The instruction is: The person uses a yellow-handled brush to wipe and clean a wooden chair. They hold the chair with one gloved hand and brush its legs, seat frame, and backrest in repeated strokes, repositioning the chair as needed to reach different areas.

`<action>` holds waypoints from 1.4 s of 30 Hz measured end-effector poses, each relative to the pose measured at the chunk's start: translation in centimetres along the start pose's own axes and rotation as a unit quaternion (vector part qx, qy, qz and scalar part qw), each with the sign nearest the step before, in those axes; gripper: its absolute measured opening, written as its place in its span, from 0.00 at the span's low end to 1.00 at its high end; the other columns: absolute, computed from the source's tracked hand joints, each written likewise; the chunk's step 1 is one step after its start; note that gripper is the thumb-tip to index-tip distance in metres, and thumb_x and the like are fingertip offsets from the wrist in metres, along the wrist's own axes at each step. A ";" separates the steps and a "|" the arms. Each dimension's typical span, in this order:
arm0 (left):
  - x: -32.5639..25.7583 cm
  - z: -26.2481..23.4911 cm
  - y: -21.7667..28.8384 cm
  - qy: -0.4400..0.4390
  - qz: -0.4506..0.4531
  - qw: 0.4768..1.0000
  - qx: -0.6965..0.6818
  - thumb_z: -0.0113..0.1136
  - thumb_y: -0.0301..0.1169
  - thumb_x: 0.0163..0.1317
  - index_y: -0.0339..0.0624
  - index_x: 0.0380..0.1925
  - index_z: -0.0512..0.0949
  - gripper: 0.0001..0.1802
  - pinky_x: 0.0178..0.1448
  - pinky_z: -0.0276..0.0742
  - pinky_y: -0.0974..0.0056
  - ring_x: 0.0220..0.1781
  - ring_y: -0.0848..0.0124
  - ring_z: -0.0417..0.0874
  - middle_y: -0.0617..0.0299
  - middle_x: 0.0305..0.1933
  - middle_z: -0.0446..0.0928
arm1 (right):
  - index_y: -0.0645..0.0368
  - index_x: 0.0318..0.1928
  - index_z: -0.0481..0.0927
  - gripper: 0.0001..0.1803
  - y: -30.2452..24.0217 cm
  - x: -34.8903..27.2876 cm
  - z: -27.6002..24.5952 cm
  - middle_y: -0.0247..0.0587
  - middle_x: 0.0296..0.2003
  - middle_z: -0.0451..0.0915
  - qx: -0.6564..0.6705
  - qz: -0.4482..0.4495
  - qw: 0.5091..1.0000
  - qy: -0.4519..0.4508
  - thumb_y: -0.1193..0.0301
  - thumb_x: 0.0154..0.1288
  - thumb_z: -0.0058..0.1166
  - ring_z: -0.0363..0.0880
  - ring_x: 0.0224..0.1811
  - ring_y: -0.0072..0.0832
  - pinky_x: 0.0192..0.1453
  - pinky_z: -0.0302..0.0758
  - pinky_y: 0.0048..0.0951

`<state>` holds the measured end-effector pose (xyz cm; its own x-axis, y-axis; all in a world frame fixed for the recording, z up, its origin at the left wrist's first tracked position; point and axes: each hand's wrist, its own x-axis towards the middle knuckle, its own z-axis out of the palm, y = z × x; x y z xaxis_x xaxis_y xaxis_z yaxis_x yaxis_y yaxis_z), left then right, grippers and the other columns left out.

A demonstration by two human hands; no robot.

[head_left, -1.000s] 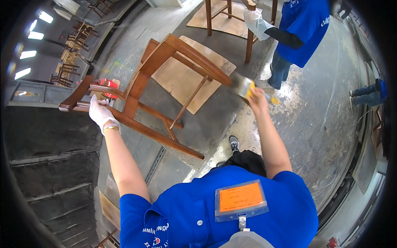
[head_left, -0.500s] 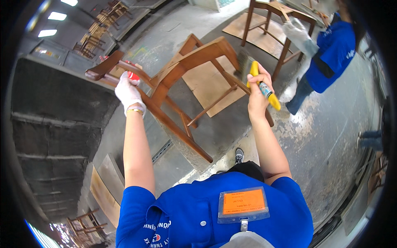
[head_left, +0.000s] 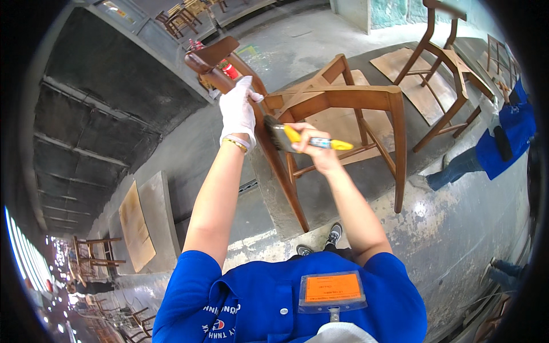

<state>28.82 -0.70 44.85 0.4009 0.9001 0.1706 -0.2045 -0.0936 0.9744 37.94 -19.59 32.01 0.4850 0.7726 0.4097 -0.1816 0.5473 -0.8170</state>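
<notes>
Wearer: blue shirt with one orange badge (head_left: 332, 287) at the lower edge; two bare forearms rise from it; two shoes (head_left: 334, 233) show on the floor between them.
Right hand (head_left: 318, 150): bare, fingers closed around the yellow handle of one paintbrush (head_left: 303, 139).
Paintbrush axis: roughly level across the picture, dark bristles pointing to the person's left and touching the chair's leg, yellow handle end pointing right.
Left hand (head_left: 238, 112): in one white glove, one thin bracelet at the wrist, clamped around a rail of the tipped chair (head_left: 320, 114).
Chair position: centre of the picture, above a grey block, held off its feet and tilted.
Chair axis: the long dark leg runs from the curved back rail at upper left down to lower right; the other legs point down and right.
Chairs counted: one in hand, one second chair (head_left: 443, 63) upright on a plywood sheet at upper right, more far off at upper left and lower left, too small to count.
Hidden: a red object (head_left: 230, 70) behind the held rail, mostly covered, kind unclear.
Cut off: another person (head_left: 503, 143) in blue at the right rim, only partly visible.
Floor: grey concrete (head_left: 457, 228), stained; flat boards (head_left: 137, 228) lie at left.
</notes>
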 end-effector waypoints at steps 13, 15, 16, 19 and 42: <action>1.8 -4.1 6.6 -0.163 -0.095 0.968 -0.165 0.70 0.32 0.74 0.36 0.54 0.84 0.14 0.64 0.87 0.50 0.54 0.55 0.90 0.53 0.49 0.89 | 0.52 0.32 0.81 0.05 -5.0 3.3 8.4 0.31 0.67 0.85 -0.563 -0.377 0.716 -0.166 0.68 0.63 0.63 0.80 0.76 0.40 0.80 0.79 0.45; 1.9 -3.7 5.6 -0.179 -0.101 0.967 -0.152 0.71 0.31 0.72 0.35 0.52 0.84 0.14 0.64 0.87 0.51 0.51 0.57 0.90 0.54 0.47 0.88 | 0.50 0.31 0.81 0.05 -2.2 -1.7 6.2 0.31 0.69 0.84 -0.586 -0.326 0.718 -0.188 0.66 0.62 0.63 0.77 0.79 0.38 0.82 0.75 0.47; 1.8 -3.4 4.9 -0.188 -0.103 0.968 -0.128 0.70 0.31 0.72 0.32 0.48 0.84 0.12 0.64 0.84 0.55 0.49 0.60 0.89 0.57 0.40 0.87 | 0.50 0.31 0.80 0.05 -0.5 -4.9 4.8 0.32 0.71 0.83 -0.579 -0.305 0.731 -0.192 0.66 0.61 0.63 0.75 0.80 0.38 0.83 0.74 0.47; 1.7 -1.9 2.0 -0.161 -0.065 0.982 -0.078 0.68 0.31 0.73 0.32 0.44 0.85 0.11 0.62 0.83 0.57 0.47 0.63 0.88 0.58 0.34 0.84 | 0.49 0.35 0.83 0.03 5.4 -15.8 0.6 0.36 0.74 0.79 -0.601 -0.214 0.720 -0.272 0.67 0.61 0.61 0.70 0.83 0.40 0.89 0.65 0.49; 3.7 1.4 -3.3 -0.126 0.025 0.983 -0.132 0.66 0.30 0.74 0.34 0.35 0.83 0.10 0.59 0.87 0.48 0.31 0.66 0.77 0.59 0.26 0.74 | 0.46 0.39 0.75 0.14 11.8 -21.0 -0.8 0.31 0.49 0.84 0.293 0.198 0.858 0.372 0.80 0.72 0.66 0.84 0.50 0.29 0.48 0.81 0.36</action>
<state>32.27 2.33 42.50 0.5859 0.7604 0.2803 -0.4410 0.0090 0.8974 26.27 -29.58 13.46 0.6582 0.6358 -0.4031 -0.7517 0.5250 -0.3991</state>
